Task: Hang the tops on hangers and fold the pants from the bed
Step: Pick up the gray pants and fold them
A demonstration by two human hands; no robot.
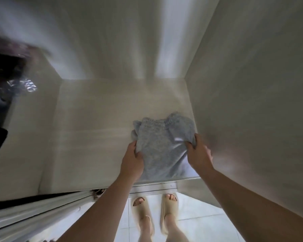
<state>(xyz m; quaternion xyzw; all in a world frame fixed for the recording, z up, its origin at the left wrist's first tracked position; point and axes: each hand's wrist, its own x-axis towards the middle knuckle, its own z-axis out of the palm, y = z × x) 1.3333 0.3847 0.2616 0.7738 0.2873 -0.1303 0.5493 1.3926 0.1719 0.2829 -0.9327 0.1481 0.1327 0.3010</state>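
A folded pair of grey pants [162, 144] with an elastic waistband lies on the pale floor of a wardrobe compartment [98, 130], near its front right corner. My left hand [132, 161] grips the folded bundle's left edge, thumb on top. At the right edge, my right hand [198, 152] pinches the cloth. Both forearms reach in from below. The waistband end points toward the back of the compartment.
The wardrobe's pale side wall [252, 102] stands close to the right of the pants. Dark, blurred clothes and a shiny plastic wrap [23, 84] hang at the far left. A metal sliding-door track [154, 186] runs along the front edge. My feet in beige slides [156, 212] stand on white tiles.
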